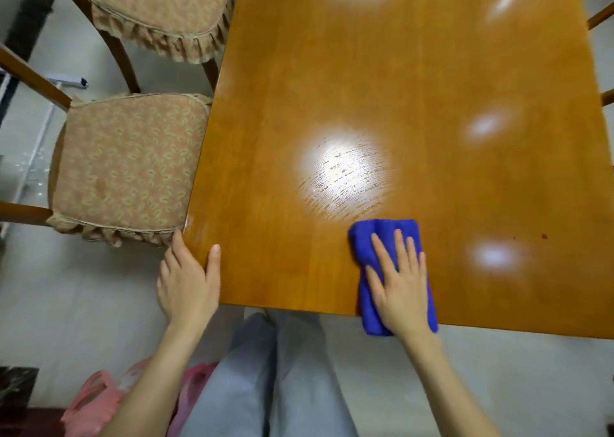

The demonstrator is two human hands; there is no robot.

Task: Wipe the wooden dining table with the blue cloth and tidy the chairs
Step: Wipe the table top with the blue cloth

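The glossy wooden dining table (382, 87) fills the middle and right of the view. A folded blue cloth (372, 237) lies at the table's near edge, partly hanging over it. My right hand (400, 280) presses flat on the cloth with straight, spread fingers. My left hand (187, 280) rests on the table's near left corner, thumb on the top and fingers along the side edge. Two wooden chairs with floral cushions stand along the left side: the near chair (129, 167) touches the table edge, and the far chair (159, 11) is tucked partly under it.
Parts of more chairs (599, 17) show at the right edge. Pink plastic bags (99, 400) lie on the pale tiled floor by my legs. Small dark red specks (544, 236) mark the table to the right of the cloth.
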